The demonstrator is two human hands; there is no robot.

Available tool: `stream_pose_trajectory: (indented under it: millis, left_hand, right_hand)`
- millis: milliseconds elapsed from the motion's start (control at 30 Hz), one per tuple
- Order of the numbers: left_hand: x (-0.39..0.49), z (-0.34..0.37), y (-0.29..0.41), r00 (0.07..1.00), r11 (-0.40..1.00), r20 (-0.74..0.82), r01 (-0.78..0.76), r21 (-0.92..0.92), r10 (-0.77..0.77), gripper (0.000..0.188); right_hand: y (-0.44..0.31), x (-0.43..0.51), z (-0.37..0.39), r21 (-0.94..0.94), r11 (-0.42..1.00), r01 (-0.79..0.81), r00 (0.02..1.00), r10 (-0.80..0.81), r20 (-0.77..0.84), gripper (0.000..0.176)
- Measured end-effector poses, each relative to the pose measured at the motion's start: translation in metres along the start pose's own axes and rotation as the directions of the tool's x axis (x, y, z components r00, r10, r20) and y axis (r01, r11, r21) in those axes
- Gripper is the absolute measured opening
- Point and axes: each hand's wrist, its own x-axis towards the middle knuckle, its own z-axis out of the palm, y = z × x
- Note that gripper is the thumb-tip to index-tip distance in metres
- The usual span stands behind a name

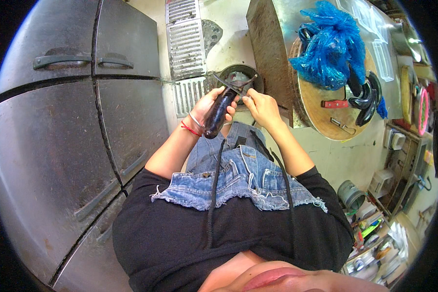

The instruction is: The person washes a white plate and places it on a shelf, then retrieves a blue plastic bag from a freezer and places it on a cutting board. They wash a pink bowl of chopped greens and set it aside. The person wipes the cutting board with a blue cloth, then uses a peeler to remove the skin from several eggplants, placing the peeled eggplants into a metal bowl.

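My left hand [201, 106] is wrapped around a dark purple eggplant [216, 116], whose rounded end tilts towards me. In my right hand [265, 108] is a small knife; its blade [224, 82] lies across the eggplant's stem end, and its handle is mostly hidden by my fingers. A curved stem piece [254, 77] shows just beyond the blade; whether it is still attached I cannot tell. Directly below both hands stands a dark round bucket [260, 75] with pale plastic or scraps inside.
Right of me, a round wooden chopping board [315, 120] bears a blue plastic bag [330, 47], several eggplants [367, 113], a red-handled knife [334, 104] and a metal peeler [343, 125]. Steel refrigerator doors [47, 138] line the left. Metal floor grates [186, 47] run ahead.
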Motion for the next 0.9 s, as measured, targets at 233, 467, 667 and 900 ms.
stream_pose_trajectory:
  millis: [233,467,667,900]
  left_hand:
    - [-0.008,-0.023,0.011,0.996,0.991,-0.079,-0.027,0.131,0.037,0.049]
    - [-0.007,0.002,-0.002,0.913,0.794,-0.208,-0.172,0.583,0.35,0.036]
    - [0.056,0.034,-0.045,0.75,0.635,-0.002,-0.558,0.534,0.661,0.038]
    - [0.087,0.037,-0.037,0.642,0.052,0.322,-0.492,0.869,0.696,0.029]
  right_hand:
    - [0.06,-0.028,0.051,-0.042,0.958,-0.285,0.952,0.288,0.108,0.038]
    - [0.077,-0.047,0.04,0.446,0.714,-0.54,0.842,0.461,0.282,0.042]
    - [-0.002,-0.045,0.008,0.855,0.453,-0.253,0.941,0.32,0.109,0.058]
    - [0.017,-0.072,-0.048,0.573,0.787,-0.229,0.955,0.296,-0.025,0.064]
